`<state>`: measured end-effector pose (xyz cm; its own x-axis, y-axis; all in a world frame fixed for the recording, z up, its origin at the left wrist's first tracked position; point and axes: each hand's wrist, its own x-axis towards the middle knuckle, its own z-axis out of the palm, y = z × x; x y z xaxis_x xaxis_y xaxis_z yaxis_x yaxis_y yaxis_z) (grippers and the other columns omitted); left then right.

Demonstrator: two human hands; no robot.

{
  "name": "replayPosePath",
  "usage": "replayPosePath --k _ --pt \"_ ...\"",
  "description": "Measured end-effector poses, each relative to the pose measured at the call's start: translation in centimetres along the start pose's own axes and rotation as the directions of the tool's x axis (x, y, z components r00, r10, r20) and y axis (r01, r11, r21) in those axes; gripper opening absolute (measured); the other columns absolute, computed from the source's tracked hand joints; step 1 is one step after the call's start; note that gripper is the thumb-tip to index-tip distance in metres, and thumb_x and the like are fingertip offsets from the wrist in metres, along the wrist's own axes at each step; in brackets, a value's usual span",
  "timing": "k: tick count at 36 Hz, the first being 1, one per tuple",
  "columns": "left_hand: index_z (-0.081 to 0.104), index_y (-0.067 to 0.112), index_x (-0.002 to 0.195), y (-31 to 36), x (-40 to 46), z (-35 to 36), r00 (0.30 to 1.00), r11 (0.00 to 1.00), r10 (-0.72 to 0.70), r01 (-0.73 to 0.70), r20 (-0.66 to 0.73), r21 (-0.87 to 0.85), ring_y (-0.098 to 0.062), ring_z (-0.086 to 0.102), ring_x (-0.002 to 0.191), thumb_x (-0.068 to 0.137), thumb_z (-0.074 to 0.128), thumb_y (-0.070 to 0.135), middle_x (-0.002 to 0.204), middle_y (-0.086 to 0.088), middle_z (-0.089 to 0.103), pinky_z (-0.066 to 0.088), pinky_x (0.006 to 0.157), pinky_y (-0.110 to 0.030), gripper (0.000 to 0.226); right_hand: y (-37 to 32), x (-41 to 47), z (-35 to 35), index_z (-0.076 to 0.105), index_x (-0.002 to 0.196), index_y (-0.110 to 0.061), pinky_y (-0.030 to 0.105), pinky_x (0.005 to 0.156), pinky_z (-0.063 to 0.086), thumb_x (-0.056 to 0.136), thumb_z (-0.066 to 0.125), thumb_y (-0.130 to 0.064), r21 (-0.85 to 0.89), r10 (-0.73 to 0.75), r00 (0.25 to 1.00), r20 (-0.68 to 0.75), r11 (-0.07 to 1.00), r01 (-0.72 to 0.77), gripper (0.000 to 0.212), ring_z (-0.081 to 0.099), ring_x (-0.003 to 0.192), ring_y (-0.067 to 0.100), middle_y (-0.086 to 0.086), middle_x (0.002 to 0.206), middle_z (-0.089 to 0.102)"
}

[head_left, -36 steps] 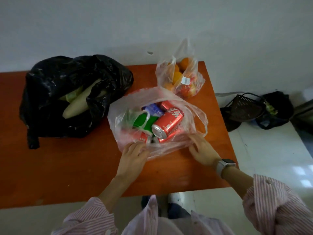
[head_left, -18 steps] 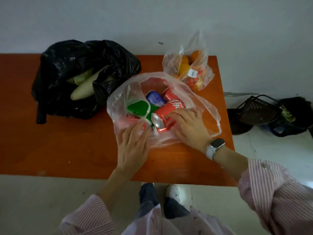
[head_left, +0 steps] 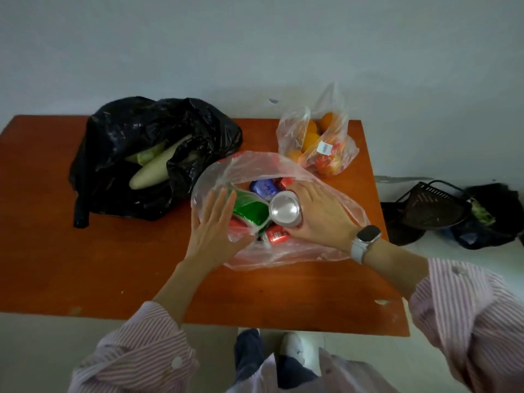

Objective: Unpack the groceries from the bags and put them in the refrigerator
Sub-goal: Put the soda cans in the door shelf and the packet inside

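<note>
Two hands are working in the clear bag (head_left: 283, 251) at the tabletop's (head_left: 85, 265) 3 o'clock: right hand (head_left: 320, 214) gripping a hard, smooth, maybe slippery can (head_left: 285, 209) around its side, left hand (head_left: 212, 225) flat and open.

On the worktop (head_left: 85, 268) we see three bags: the bin bag (head_left: 147, 131) at left, the can bag (head_left: 283, 251) just right of it, the fruit bag (head_left: 314, 143) behind. A basket (head_left: 433, 205) lies on the floor (head_left: 453, 256) to the right.
</note>
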<state>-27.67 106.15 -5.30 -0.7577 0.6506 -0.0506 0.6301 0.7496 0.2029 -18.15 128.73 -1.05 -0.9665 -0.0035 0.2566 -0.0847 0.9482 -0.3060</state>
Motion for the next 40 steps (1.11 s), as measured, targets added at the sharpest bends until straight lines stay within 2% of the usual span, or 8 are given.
replayPosePath --k 6,13,17,21,25,29,32,40 --pt "-0.03 0.035 0.137 1.5 1.0 0.8 0.995 1.0 0.026 -0.026 0.098 -0.001 -0.019 -0.02 0.141 0.064 0.015 0.09 0.15 0.008 -0.025 -0.014 0.11 -0.059 0.102 0.2 -2.3 -2.1 0.044 0.117 -0.022 0.011 0.088 0.04 0.062 0.084 -0.033 0.432 0.379 0.901 -0.211 0.863 -0.262 0.069 0.052 0.099 0.005 -0.008 0.109 0.052" --pt "0.009 0.03 0.148 3.7 2.2 1.2 0.968 0.989 -0.075 0.043 0.239 0.14 -0.023 -0.001 0.145 0.084 0.01 0.073 0.158 0.006 0.005 -0.02 0.103 -0.059 0.077 3.7 -3.3 -1.2 0.044 0.119 -0.014 0.016 0.087 0.043 0.062 0.084 -0.022 0.696 0.672 0.728 -0.136 0.587 -0.413 0.07 0.055 0.104 0.016 0.003 0.114 0.054" --pt "0.058 0.021 0.113 4.7 2.1 0.7 0.989 0.988 -0.146 0.145 0.02 0.045 -0.02 0.044 0.125 0.095 0.029 0.053 0.13 0.0 0.05 0.002 0.114 -0.055 0.046 5.1 -3.7 -0.4 0.041 0.123 -0.009 0.009 0.08 0.04 0.066 0.082 -0.017 0.706 0.72 0.688 -0.088 0.533 -0.466 0.071 0.053 0.103 0.016 0.002 0.114 0.05" --pt "0.054 0.012 0.086 6.7 1.8 0.8 0.947 0.999 0.044 -0.036 -0.318 0.029 -0.027 0.056 0.091 0.09 0.042 0.04 0.099 -0.009 0.055 0.04 0.094 -0.048 0.031 5.5 -4.4 0.2 0.037 0.127 -0.007 0.014 0.082 0.042 0.069 0.079 -0.012 0.721 0.747 0.662 -0.051 0.486 -0.493 0.072 0.05 0.105 0.016 0.0 0.114 0.046" --pt "0.047 0.012 0.084 9.3 2.3 1.5 0.795 0.944 0.299 -0.326 -0.528 0.045 -0.024 0.05 0.089 0.083 0.049 0.031 0.097 -0.01 0.055 0.043 0.08 -0.038 0.019 5.9 -5.0 0.1 0.033 0.131 -0.009 0.018 0.086 0.043 0.072 0.077 -0.011 0.74 0.74 0.673 -0.022 0.464 -0.487 0.074 0.048 0.108 0.014 0.0 0.117 0.044" --pt "0.06 0.016 0.104 10.8 3.7 2.9 0.825 0.883 0.469 -0.443 -0.315 0.154 -0.022 0.058 0.105 0.085 0.054 0.025 0.109 -0.003 0.064 0.042 0.092 -0.038 0.021 6.4 -5.6 0.3 0.036 0.13 -0.009 0.002 0.072 0.043 0.072 0.077 -0.012 0.745 0.74 0.672 -0.024 0.461 -0.482 0.071 0.05 0.106 0.015 0.001 0.116 0.046" --pt "0.064 0.018 0.107 10.3 4.4 3.7 0.928 0.936 0.338 -0.315 -0.154 0.158 -0.022 0.057 0.11 0.079 0.07 0.031 0.114 -0.001 0.064 0.043 0.093 -0.042 0.032 6.8 -5.9 0.7 0.037 0.128 -0.009 0.0 0.072 0.042 0.072 0.078 -0.013 0.753 0.736 0.676 -0.02 0.456 -0.474 0.07 0.051 0.106 0.017 0.004 0.116 0.047" --pt "0.054 0.018 0.125 9.0 4.5 5.3 0.978 0.946 0.175 -0.199 0.112 0.255 -0.03 0.04 0.127 0.064 0.06 0.072 0.135 -0.006 0.05 0.02 0.109 -0.056 0.081 7.2 -7.9 2.4 0.037 0.125 -0.016 0.035 0.093 0.049 0.068 0.081 -0.023 0.74 0.726 0.685 0.058 0.429 -0.517 0.072 0.052 0.107 0.016 -0.002 0.114 0.048"
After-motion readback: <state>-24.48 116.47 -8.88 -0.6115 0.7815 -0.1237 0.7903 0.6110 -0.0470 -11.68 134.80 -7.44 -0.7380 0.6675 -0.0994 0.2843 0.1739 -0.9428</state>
